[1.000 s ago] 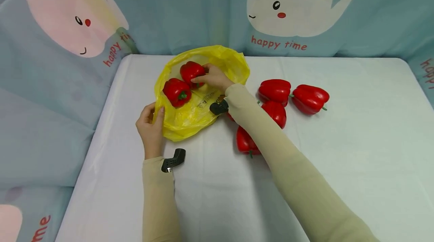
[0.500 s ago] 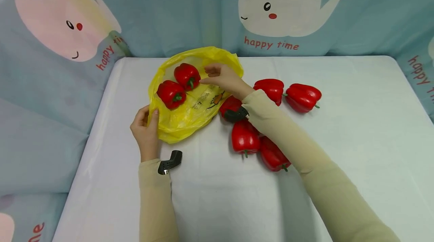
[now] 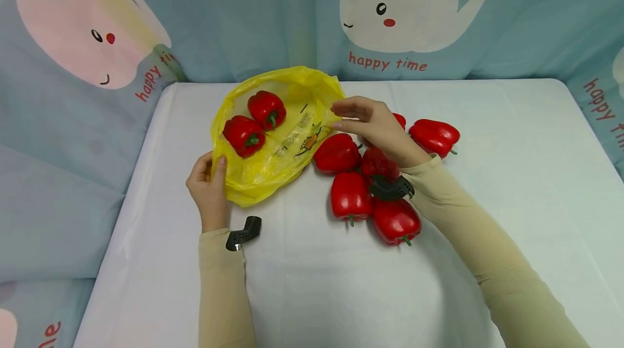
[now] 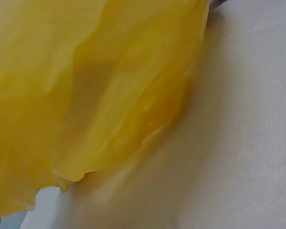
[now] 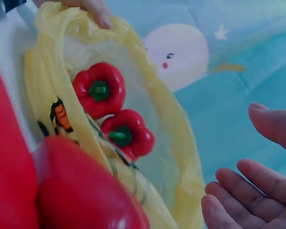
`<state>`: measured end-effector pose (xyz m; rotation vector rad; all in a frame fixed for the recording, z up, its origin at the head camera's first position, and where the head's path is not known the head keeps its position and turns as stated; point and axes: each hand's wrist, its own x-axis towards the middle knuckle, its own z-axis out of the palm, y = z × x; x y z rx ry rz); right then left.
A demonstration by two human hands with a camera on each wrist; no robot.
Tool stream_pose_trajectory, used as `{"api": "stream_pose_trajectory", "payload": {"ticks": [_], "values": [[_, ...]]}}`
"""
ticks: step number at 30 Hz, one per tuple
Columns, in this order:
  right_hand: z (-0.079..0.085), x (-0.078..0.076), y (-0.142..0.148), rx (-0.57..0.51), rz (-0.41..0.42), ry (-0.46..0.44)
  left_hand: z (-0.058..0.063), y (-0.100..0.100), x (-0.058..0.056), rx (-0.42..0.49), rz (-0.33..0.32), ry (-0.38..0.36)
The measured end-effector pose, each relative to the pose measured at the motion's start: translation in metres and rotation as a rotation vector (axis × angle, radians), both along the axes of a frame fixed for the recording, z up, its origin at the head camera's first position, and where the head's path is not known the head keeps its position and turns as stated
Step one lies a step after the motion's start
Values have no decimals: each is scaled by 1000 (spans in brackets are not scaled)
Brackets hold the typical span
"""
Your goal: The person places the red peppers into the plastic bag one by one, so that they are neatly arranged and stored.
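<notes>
Two red peppers (image 3: 265, 105): inside yellow bag (image 3: 260, 188).
Six loose peppers (image 3: 351, 195): on table (image 3: 317, 283), right of bag.
Left hand (image 3: 208, 191): pinching bag's rim.
Right hand (image 3: 377, 126): thumb and fingers apart, above loose peppers.

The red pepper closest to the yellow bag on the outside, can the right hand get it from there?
Probably yes: the right hand looks empty and is close by, and that red pepper has its top uncovered, beside the yellow bag. Nothing seems to block the way.

white table (image 3: 517, 196) | blue backdrop (image 3: 263, 23) | white whale print (image 3: 414, 6) (red lettering (image 3: 387, 62): "happy time") | pink whale print (image 3: 73, 12)
</notes>
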<state>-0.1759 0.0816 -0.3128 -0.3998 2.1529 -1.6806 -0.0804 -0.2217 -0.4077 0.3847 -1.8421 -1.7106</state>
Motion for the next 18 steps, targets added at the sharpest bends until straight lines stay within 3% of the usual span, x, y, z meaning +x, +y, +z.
{"api": "stream_pose_trajectory", "payload": {"ticks": [9, 18], "values": [[-10, 24, 52, -99, -87, 31, 0, 0, -1, 26, -11, 22], [-17, 45, 82, -249, -180, 24, 0, 0, 1, 8, 4, 6]]}}
